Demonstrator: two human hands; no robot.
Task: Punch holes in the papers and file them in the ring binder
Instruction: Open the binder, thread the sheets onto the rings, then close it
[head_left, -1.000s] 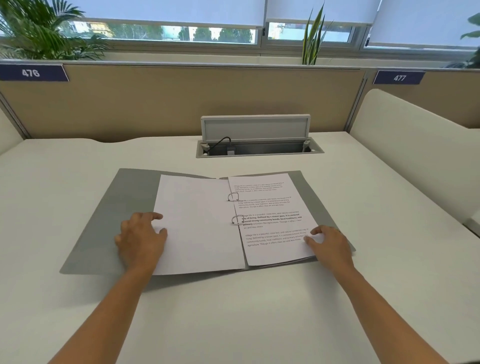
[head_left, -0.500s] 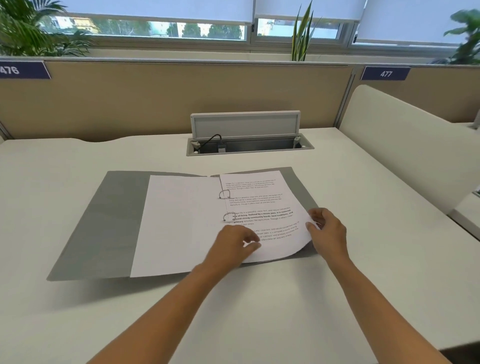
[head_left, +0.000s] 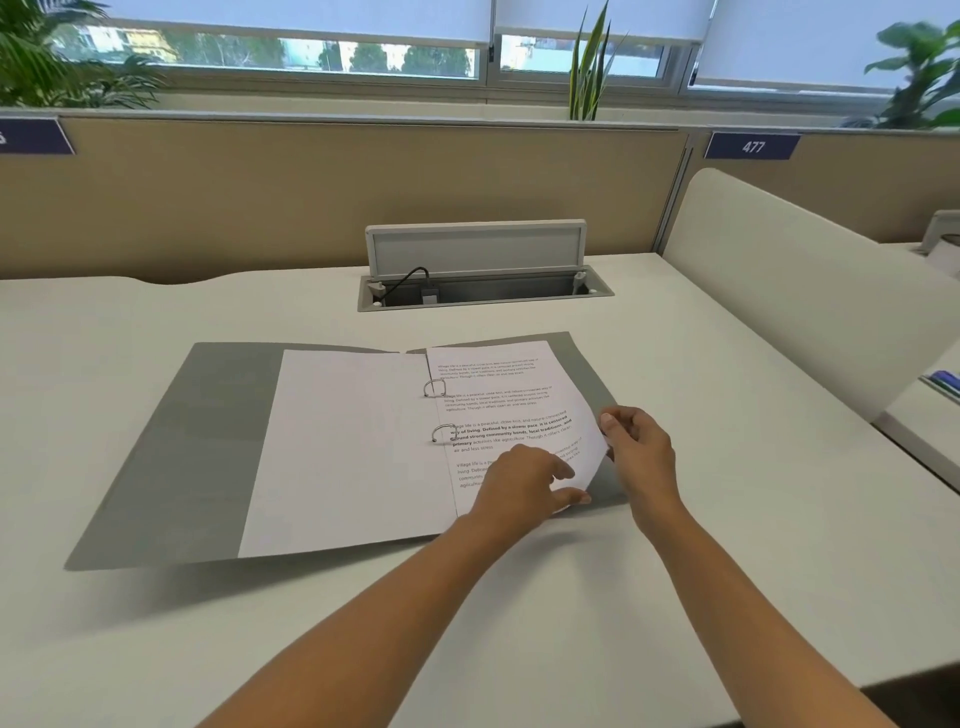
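Note:
A grey ring binder (head_left: 187, 447) lies open on the white desk. Two metal rings (head_left: 434, 388) stand at its spine, threaded through the sheets. A blank white sheet (head_left: 343, 447) lies flat on the left side. A printed sheet (head_left: 498, 400) lies on the right side, its near right corner lifted off the cover. My left hand (head_left: 524, 483) reaches across and pinches that lifted corner from the near side. My right hand (head_left: 636, 447) holds the sheet's right edge between thumb and fingers. No hole punch is in view.
An open cable box (head_left: 478, 270) with a raised lid sits in the desk behind the binder. A beige partition (head_left: 332, 192) closes the back. A white side divider (head_left: 800, 291) stands to the right, with another desk beyond it.
My left hand left the blank left sheet and crossed to the printed sheet's near corner. My right hand slid up the right edge, and the corner lifted and curled.

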